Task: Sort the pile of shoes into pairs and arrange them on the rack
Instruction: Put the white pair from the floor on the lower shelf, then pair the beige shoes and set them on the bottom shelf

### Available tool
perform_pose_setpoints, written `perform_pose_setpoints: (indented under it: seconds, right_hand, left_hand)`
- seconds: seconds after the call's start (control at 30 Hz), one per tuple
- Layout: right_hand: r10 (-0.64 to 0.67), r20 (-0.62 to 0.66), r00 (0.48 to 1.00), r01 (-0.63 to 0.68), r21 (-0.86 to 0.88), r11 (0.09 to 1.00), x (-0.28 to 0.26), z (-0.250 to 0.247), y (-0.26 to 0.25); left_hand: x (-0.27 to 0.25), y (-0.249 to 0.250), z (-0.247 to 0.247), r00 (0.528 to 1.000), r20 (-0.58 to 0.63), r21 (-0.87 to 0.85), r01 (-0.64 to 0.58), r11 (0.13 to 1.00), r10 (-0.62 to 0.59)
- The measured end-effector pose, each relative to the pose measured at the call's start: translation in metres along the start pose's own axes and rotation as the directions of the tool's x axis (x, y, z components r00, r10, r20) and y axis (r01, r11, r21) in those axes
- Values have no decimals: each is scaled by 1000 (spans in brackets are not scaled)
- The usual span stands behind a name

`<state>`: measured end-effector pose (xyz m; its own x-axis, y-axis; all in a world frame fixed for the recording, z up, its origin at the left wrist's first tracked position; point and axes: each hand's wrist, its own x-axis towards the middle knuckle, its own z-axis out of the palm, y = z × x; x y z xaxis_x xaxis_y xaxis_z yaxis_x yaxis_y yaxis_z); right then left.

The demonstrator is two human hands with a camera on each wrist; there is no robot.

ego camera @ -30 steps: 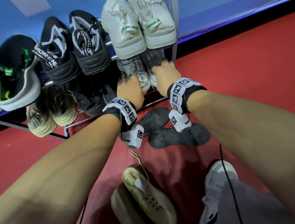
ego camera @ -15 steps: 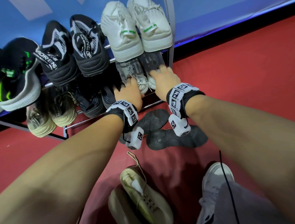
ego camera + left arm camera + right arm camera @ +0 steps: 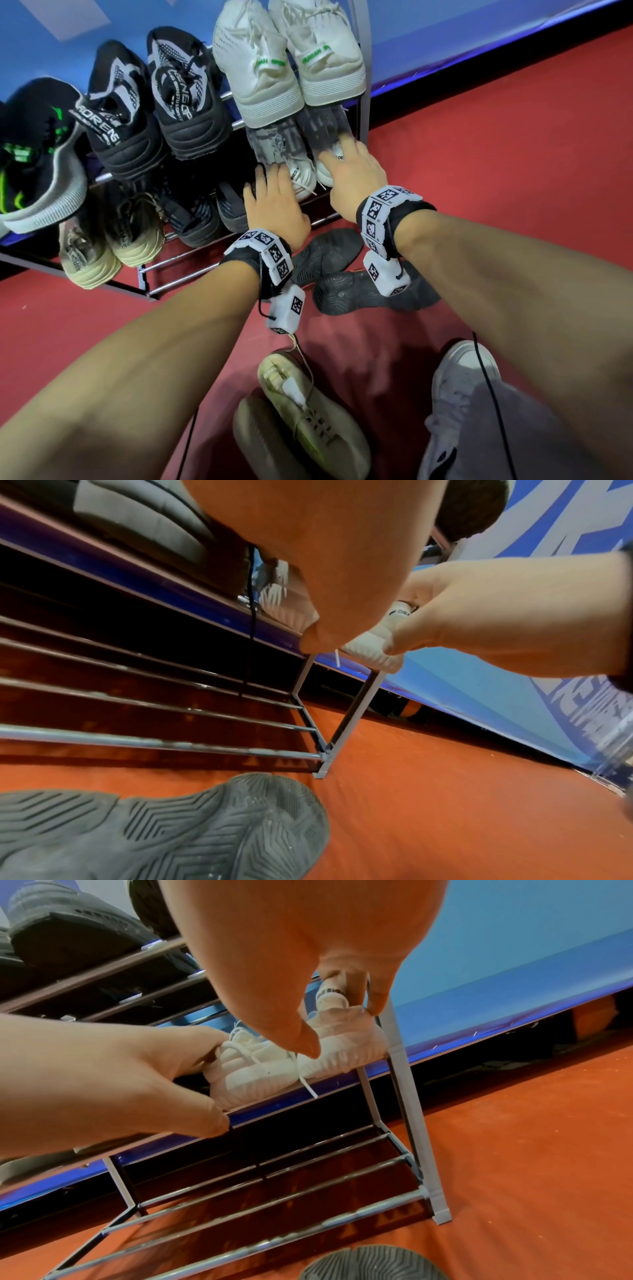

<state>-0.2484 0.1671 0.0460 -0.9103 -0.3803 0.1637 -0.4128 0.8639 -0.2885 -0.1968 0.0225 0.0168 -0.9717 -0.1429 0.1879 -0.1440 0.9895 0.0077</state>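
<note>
I see white sneakers (image 3: 260,78) with green lettering, black sneakers (image 3: 185,102) with white print, grey soles (image 3: 359,294) in chevron tread, red floor (image 3: 496,144), blue wall (image 3: 30,68).

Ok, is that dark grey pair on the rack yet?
No, the two dark grey shoes lie sole-up on the red floor in front of the rack.

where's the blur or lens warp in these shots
Head view: motion blur smears the right sneaker beyond the right hand; forearms stretch at the edges. Left wrist view: wall banner smeared at right. Right wrist view: rack post leans, likely wide-angle warp.
</note>
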Motion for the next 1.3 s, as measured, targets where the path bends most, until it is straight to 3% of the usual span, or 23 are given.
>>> perform_pose_setpoints:
  seconds: [0.27, 0.47, 0.63, 0.97, 1.13, 1.3]
  right_hand:
    - [-2, 83, 997, -2, 43, 999, -1, 3, 3]
    - [24, 88, 996, -28, 44, 999, -28, 2, -17]
    - [-11, 174, 985, 15, -22, 1000, -61, -12, -45]
    - [-23, 354, 935, 49, -65, 997, -117, -30, -107]
    - [-22, 445, 895, 38, -28, 999, -137, -14, -135]
    - [-34, 567, 823, 51, -14, 999, -164, 25, -150]
  left_hand:
    - [1, -1, -4, 997, 80, -52, 9, 999, -4]
    - [-17, -10, -31, 988, 97, -144, -104, 984, 118]
    - [-60, -20, -42, 977, 126, -217, -142, 966, 172]
    - [-145, -69, -60, 936, 350, -204, 102, 974, -24]
    - [-180, -98, -61, 925, 375, -194, 146, 970, -64]
    - [-219, -118, -44, 835, 530, -143, 263, 954, -151]
